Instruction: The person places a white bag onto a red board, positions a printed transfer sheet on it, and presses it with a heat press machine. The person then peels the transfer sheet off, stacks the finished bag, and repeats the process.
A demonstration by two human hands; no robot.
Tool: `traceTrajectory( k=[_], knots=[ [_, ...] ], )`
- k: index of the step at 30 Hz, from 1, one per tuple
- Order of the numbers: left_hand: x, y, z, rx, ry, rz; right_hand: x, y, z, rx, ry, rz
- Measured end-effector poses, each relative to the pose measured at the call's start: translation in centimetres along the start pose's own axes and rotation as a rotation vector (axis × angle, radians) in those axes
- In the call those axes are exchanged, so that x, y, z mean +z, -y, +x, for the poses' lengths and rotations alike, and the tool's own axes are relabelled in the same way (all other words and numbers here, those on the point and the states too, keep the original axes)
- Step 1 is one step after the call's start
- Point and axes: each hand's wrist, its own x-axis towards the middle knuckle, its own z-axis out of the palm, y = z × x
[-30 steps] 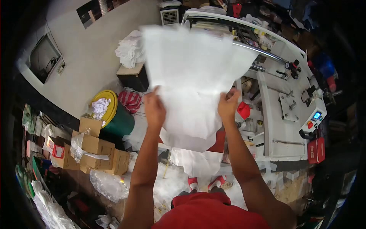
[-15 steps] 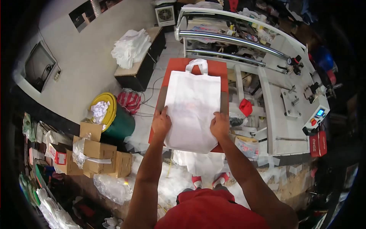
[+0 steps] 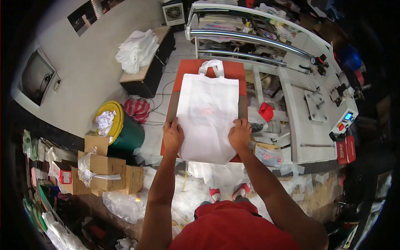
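A white cloth bag [image 3: 208, 112] lies flat on a red board [image 3: 233, 70], its handle loop toward the far end. Faint red and dark marks show through its middle. My left hand [image 3: 173, 135] rests at the bag's left edge, fingers bent and close together over the board's side. At the right edge, my right hand [image 3: 239, 134] lies with bent fingers touching the bag. What the fingertips of either hand pinch, if anything, is too small to tell. More white bags [image 3: 216, 174] hang below the board's near edge.
A white machine frame [image 3: 291, 112] with metal rollers and a control box [image 3: 346, 118] stands right. Left are a bag stack [image 3: 137, 50] on a bench, a green bin [image 3: 131, 135] with yellow rim and cardboard boxes [image 3: 108, 164]. A red cloth [image 3: 266, 111] lies on the frame.
The view has shifted slightly. My left hand has moved a little outward along the bag's edge, and its fingers have changed pose. The bag stays on the board.
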Motion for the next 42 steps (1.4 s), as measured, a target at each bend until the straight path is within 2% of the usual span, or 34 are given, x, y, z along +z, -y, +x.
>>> traceTrajectory(
  k=[6, 10, 11, 13, 14, 15, 16, 17, 18, 19, 20, 21, 22, 23, 24, 25, 26, 27, 28, 29, 32, 33, 34, 36, 38, 42],
  knots=[
    [0.1, 0.2, 0.1, -0.057, 0.031, 0.036, 0.7, -0.6, 0.5, 0.002, -0.011, 0.039],
    [0.7, 1.3, 0.4, -0.039, -0.006, -0.056, 0.2, -0.8, 1.0, 0.016, -0.031, 0.084],
    [0.9, 1.9, 0.3, -0.053, -0.016, -0.099, 0.0, -1.4, 1.1, -0.006, -0.089, 0.196],
    [-0.2, 2.8, -0.2, -0.190, -0.035, -0.162, -1.4, -2.8, 0.5, -0.004, -0.140, 0.293],
    [-1.4, 3.0, -0.9, -0.363, -0.115, -0.424, -3.1, -3.9, -0.3, 0.025, -0.162, 0.381],
    [-3.3, 3.2, -2.0, -0.289, -0.200, -0.203, -4.4, -5.8, -1.8, 0.068, -0.182, 0.457],
    [-4.2, 4.8, -3.5, -0.387, -0.268, -0.359, -5.3, -8.6, -3.8, 0.103, -0.124, 0.455],
    [-4.5, 7.3, -6.1, -0.453, -0.368, -0.333, -5.8, -12.0, -6.5, 0.156, -0.120, 0.412],
    [-6.4, 6.4, -7.9, -0.549, -0.303, -0.023, -5.4, -15.9, -9.6, 0.287, -0.012, 0.370],
    [-5.2, 10.6, -12.4, -0.547, -0.386, -0.079, -4.5, -20.0, -12.6, 0.409, 0.099, 0.340],
    [-4.7, 12.2, -16.7, -0.519, -0.396, 0.031, -3.1, -24.4, -15.7, 0.408, 0.156, 0.223],
    [-4.8, 13.1, -21.3, -0.560, -0.261, 0.219, -1.4, -28.8, -18.0, 0.426, 0.168, 0.211],
    [-4.7, 14.9, -26.3, -0.533, -0.006, 0.329, 0.5, -32.9, -20.1, 0.430, 0.244, 0.185],
    [-4.8, 16.3, -32.0, -0.464, 0.212, 0.444, 1.8, -35.7, -21.5, 0.433, 0.323, 0.164],
    [-5.2, 15.1, -36.7, -0.367, 0.326, 0.505, 3.2, -37.8, -21.6, 0.457, 0.414, 0.096],
    [-6.0, 14.0, -40.3, -0.510, 0.546, 0.304, 5.1, -39.5, -21.2, 0.391, 0.414, 0.098],
    [-5.7, 13.3, -45.9, -0.578, 0.495, 0.275, 7.1, -40.6, -21.2, 0.333, 0.418, 0.106],
    [-7.2, 10.9, -46.7, -0.288, 0.735, 0.169, 9.4, -41.6, -20.8, 0.367, 0.458, 0.072],
    [-7.2, 8.7, -47.9, -0.421, 0.878, 0.187, 12.0, -43.1, -20.8, 0.266, 0.507, 0.049],
    [-7.3, 6.7, -49.1, -0.558, 1.021, 0.205, 13.4, -43.2, -20.3, 0.306, 0.597, 0.065],
    [-6.2, 2.1, -51.1, -0.646, 1.133, 0.146, 14.3, -40.9, -15.6, 0.286, 0.884, 0.043],
    [-5.1, 0.3, -50.2, -0.646, 1.141, 0.122, 14.5, -40.3, -15.6, 0.291, 0.906, 0.060],
    [-4.2, -0.7, -50.2, -0.596, 1.133, 0.161, 14.3, -39.7, -15.5, 0.285, 0.903, 0.042],
    [-1.4, -5.5, -46.4, -0.799, 1.102, 0.051, 13.4, -39.3, -15.3, 0.199, 0.864, 0.032],
    [1.3, -7.1, -46.1, -0.802, 1.046, -0.092, 13.9, -39.7, -17.2, 0.182, 0.868, 0.079],
    [6.7, -12.7, -42.6, -0.754, 1.047, -0.187, 13.4, -40.9, -19.2, 0.153, 0.824, 0.145]
  ],
)
